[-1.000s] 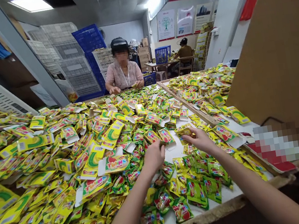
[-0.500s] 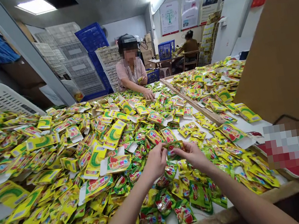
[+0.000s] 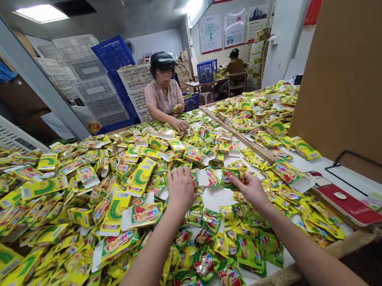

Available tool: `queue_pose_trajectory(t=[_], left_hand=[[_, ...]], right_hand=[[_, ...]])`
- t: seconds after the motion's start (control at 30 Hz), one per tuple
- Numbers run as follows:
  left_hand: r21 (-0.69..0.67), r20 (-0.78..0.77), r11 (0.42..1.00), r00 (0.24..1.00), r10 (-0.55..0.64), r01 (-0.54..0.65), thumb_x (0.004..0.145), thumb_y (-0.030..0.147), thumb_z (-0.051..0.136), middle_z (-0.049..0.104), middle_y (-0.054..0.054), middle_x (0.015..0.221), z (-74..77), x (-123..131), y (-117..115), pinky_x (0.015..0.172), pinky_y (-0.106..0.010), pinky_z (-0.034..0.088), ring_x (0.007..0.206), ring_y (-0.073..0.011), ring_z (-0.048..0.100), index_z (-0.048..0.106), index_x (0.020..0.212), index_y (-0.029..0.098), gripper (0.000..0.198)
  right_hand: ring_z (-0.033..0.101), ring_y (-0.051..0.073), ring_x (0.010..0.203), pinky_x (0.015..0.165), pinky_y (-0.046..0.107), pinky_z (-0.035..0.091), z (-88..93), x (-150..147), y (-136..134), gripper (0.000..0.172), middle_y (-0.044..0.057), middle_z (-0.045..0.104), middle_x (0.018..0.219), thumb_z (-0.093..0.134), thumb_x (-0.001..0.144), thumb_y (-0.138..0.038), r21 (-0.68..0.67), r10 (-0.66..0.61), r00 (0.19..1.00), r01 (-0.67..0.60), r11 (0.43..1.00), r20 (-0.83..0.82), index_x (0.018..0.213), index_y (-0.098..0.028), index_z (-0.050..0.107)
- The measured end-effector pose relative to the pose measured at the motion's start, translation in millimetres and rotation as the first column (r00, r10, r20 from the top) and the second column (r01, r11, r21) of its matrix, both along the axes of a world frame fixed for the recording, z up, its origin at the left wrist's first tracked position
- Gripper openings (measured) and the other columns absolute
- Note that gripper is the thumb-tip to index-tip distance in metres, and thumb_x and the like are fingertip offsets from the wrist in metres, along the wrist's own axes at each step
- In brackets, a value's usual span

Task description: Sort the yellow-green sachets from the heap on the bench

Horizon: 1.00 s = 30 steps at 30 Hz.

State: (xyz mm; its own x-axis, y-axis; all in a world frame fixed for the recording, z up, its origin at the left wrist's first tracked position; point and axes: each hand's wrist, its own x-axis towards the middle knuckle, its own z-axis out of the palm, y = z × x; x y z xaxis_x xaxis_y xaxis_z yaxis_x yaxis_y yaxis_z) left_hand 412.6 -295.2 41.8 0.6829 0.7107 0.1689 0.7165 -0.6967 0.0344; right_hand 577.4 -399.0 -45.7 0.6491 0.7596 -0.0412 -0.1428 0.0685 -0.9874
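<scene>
My left hand [image 3: 181,188] is closed around the edge of a small yellow-green carton [image 3: 194,180]; its white flap stands out to the right, and most of the carton is hidden by the fingers. A green candy packet [image 3: 230,177] with watermelon print is pinched between the thumb and fingers of my right hand [image 3: 254,192]. Another small carton [image 3: 213,177] lies between the two hands. Below them, several shiny green packets [image 3: 230,276] are spread over the white tabletop [image 3: 218,199]. A flat TWINS carton [image 3: 146,214] rests left of my left wrist.
A big heap of yellow cartons and packets [image 3: 36,220] covers the left side. A wooden divider strip [image 3: 238,133] runs across the table. At right are a cardboard panel [image 3: 349,89] and a red booklet [image 3: 349,205]. Across the table, a co-worker [image 3: 164,89] reaches into the pile.
My hands have moved apart. The left went up and left onto a carton; the right shifted right, holding the packet that was between both hands. The camera view has shifted slightly.
</scene>
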Motion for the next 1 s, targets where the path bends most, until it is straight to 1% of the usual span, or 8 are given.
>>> queue_pose_trajectory(t=[0.1,0.2,0.37,0.5,0.63,0.7,0.83,1.0], left_hand=[[-0.066,0.044,0.997,0.999,0.031,-0.028,0.072,0.031,0.062,0.057,-0.009,0.098,11.5,-28.9,-23.3,0.081,-0.038,0.047,0.094,-0.0265,0.058,0.041,0.108,0.017,0.044],[-0.134,0.168,0.991,0.984,0.054,-0.032,0.073,0.039,0.060,0.057,-0.008,0.094,4.1,-53.1,-45.0,0.075,-0.038,0.049,0.089,-0.0265,0.060,0.037,0.109,0.018,0.047],[0.007,0.414,0.996,0.907,0.076,-0.087,0.071,0.036,0.062,0.058,-0.007,0.087,-21.5,-68.5,-59.7,0.070,-0.037,0.049,0.082,-0.0253,0.059,0.042,0.100,0.018,0.039],[0.205,0.355,0.971,0.934,0.047,-0.127,0.073,0.034,0.060,0.059,-0.008,0.084,-31.3,-74.4,-61.4,0.067,-0.036,0.046,0.076,-0.0247,0.056,0.047,0.097,0.017,0.032],[0.224,0.223,0.967,0.973,0.068,-0.118,0.074,0.030,0.059,0.060,-0.007,0.082,-36.5,-80.1,-65.4,0.065,-0.034,0.043,0.073,-0.0234,0.054,0.051,0.095,0.018,0.025],[0.193,0.180,0.977,0.982,0.059,-0.094,0.075,0.028,0.059,0.060,-0.007,0.083,-39.2,-81.2,-67.4,0.066,-0.034,0.042,0.074,-0.0232,0.053,0.052,0.097,0.017,0.026],[0.123,0.163,0.990,0.985,0.054,-0.075,0.072,0.026,0.060,0.059,-0.007,0.087,-45.8,-80.4,-71.2,0.067,-0.034,0.042,0.078,-0.0239,0.054,0.050,0.105,0.016,0.036],[0.085,0.182,0.990,0.979,0.095,-0.112,0.071,0.030,0.062,0.060,-0.008,0.085,-44.5,-78.0,-76.4,0.066,-0.036,0.042,0.077,-0.0247,0.054,0.052,0.102,0.016,0.035]], right_hand=[[0.062,0.019,0.063,0.058,0.032,0.053,13.5,-7.8,-4.7,0.045,0.002,0.063,0.065,0.072,0.061,-0.059,-0.005,-0.105,0.994,0.105,0.994,0.014,0.072,-0.019,0.056],[0.062,0.020,0.069,0.063,0.032,0.053,39.6,-28.7,-13.8,0.038,0.004,0.066,0.072,0.068,0.069,-0.054,0.077,-0.142,0.988,0.137,0.988,0.067,0.080,-0.019,0.060],[0.061,0.018,0.070,0.061,0.029,0.052,77.2,-70.3,-20.6,0.017,0.006,0.065,0.080,0.064,0.078,-0.034,0.257,0.006,0.904,-0.128,0.958,0.428,0.089,-0.022,0.067],[0.055,0.015,0.062,0.055,0.027,0.045,80.8,-77.0,-12.9,0.015,0.003,0.063,0.075,0.065,0.077,-0.027,0.115,0.184,0.718,-0.347,0.931,0.672,0.091,-0.022,0.070],[0.053,0.014,0.062,0.057,0.025,0.042,70.8,-71.2,-7.1,0.016,0.001,0.061,0.067,0.064,0.077,-0.027,-0.072,0.438,0.608,-0.530,0.845,0.662,0.091,-0.022,0.072],[0.053,0.015,0.064,0.059,0.026,0.041,62.4,-72.7,-6.1,0.014,0.001,0.061,0.068,0.065,0.077,-0.030,-0.086,0.475,0.643,-0.539,0.838,0.601,0.086,-0.021,0.072],[0.047,0.014,0.056,0.052,0.025,0.038,44.2,-86.4,-7.3,0.026,-0.001,0.053,0.057,0.069,0.070,-0.043,-0.098,0.419,0.844,-0.411,0.906,0.336,0.064,-0.018,0.062],[0.054,0.016,0.065,0.061,0.027,0.045,41.7,-90.5,-9.6,0.032,-0.001,0.061,0.069,0.078,0.060,-0.037,-0.051,0.373,0.908,-0.371,0.927,0.191,0.081,-0.019,0.062]])
